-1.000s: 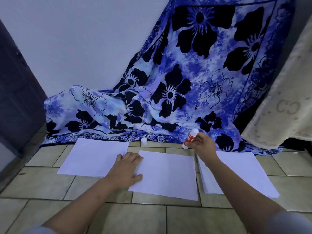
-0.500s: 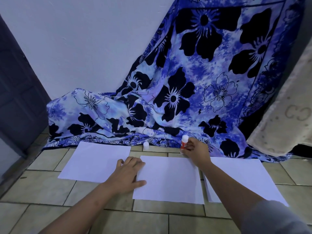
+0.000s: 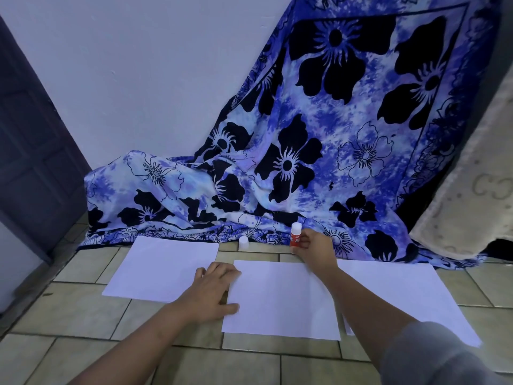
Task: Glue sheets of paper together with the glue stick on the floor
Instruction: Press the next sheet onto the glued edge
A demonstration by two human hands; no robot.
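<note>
Glue stick (image 3: 295, 235) upright, uncapped, pinched in right hand (image 3: 315, 247) just past far edge of middle sheet (image 3: 280, 298); can't tell if its base touches the floor (image 3: 83, 309). Left hand (image 3: 212, 290) flat, fingers straight, resting on middle sheet's left edge. Left sheet (image 3: 166, 263) and right sheet (image 3: 394, 290) lie either side. White cap (image 3: 243, 242) stands near blue floral cloth (image 3: 333, 151).

The left hand (image 3: 212, 294) reaches forward and lies palm down, fingers straight and together, thumb out. The right hand (image 3: 315, 247), farther ahead, curls its fingers round an upright glue stick (image 3: 295, 235).
</note>
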